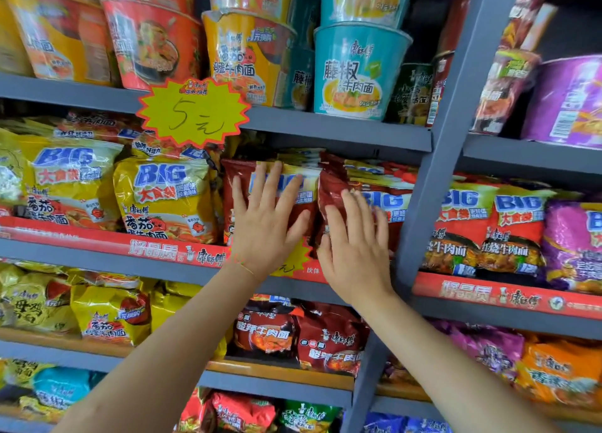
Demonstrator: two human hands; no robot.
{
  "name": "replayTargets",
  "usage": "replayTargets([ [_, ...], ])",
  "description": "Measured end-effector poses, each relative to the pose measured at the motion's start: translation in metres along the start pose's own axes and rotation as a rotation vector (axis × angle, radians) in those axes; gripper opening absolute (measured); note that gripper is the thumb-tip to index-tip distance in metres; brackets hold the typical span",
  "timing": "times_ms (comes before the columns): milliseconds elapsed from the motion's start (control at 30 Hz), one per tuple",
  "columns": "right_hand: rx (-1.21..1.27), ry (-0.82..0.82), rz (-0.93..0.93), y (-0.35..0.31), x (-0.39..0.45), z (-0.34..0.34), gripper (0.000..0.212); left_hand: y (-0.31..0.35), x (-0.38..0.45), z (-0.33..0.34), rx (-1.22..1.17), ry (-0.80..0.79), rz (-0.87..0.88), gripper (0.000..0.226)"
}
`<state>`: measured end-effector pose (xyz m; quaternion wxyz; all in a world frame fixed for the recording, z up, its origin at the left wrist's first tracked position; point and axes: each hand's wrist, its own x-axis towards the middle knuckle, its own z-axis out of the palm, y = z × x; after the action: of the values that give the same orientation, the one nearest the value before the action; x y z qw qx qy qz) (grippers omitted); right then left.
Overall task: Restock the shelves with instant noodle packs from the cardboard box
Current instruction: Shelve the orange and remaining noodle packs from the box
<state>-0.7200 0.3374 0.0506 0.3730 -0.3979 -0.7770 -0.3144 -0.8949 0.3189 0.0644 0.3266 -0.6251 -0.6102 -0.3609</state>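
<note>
Two dark red instant noodle packs stand side by side on the middle shelf (342,133). My left hand (265,224) presses flat with spread, straight fingers on the left red pack (237,175). My right hand (355,247) lies with straight fingers against the right red pack (332,188), just left of the grey upright post (433,188). Neither hand curls round a pack. The cardboard box is not in view.
Yellow BIG packs (163,198) fill the shelf to the left. Red and purple packs (508,230) sit right of the post. Cup noodles (358,71) stand on the shelf above, behind a yellow price star (192,113). Lower shelves hold more packs.
</note>
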Motion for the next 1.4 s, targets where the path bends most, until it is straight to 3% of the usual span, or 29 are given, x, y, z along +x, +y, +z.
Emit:
replayTargets([
  [100,-0.108,-0.169,0.008,0.012,-0.003,0.007,0.061,0.027,0.026,-0.006,-0.156,-0.028,0.008,0.052],
  [200,-0.015,-0.171,-0.022,0.015,-0.001,-0.001,0.062,0.043,0.048,-0.006,-0.223,-0.064,-0.071,0.053],
  [333,0.155,0.097,-0.088,0.027,-0.015,-0.039,0.044,0.048,0.067,-0.008,-0.261,-0.097,-0.152,0.036],
  [433,0.223,0.363,0.154,0.057,-0.014,-0.059,0.027,0.051,0.076,-0.01,-0.305,-0.121,-0.144,0.023],
  [500,0.357,0.451,0.356,0.079,-0.011,-0.065,0.018,0.054,0.079,-0.009,-0.315,-0.133,-0.112,0.021],
  [667,0.824,0.176,0.768,0.118,0.004,-0.063,0.012,0.064,0.084,-0.012,-0.326,-0.115,-0.063,0.018],
  [900,1.167,-0.155,0.813,0.142,0.03,-0.053,0.018,0.063,0.084,-0.011,-0.423,-0.077,-0.028,0.013],
  [1100,1.14,-0.183,0.794,0.151,0.045,-0.049,0.01,0.069,0.087,-0.012,-0.452,-0.08,-0.101,0.013],
  [1233,1.161,-0.182,0.837,0.153,0.052,-0.045,0.007,0.079,0.079,-0.012,-0.107,0.079,0.066,0.011],
  [1300,1.234,-0.186,0.874,0.153,0.052,-0.044,0.008,0.087,0.064,-0.005,-0.04,0.152,0.259,0.02],
  [1400,1.394,-0.173,0.93,0.155,0.051,-0.044,0.003,0.099,0.037,0.015,0.024,-0.059,0.361,0.059],
])
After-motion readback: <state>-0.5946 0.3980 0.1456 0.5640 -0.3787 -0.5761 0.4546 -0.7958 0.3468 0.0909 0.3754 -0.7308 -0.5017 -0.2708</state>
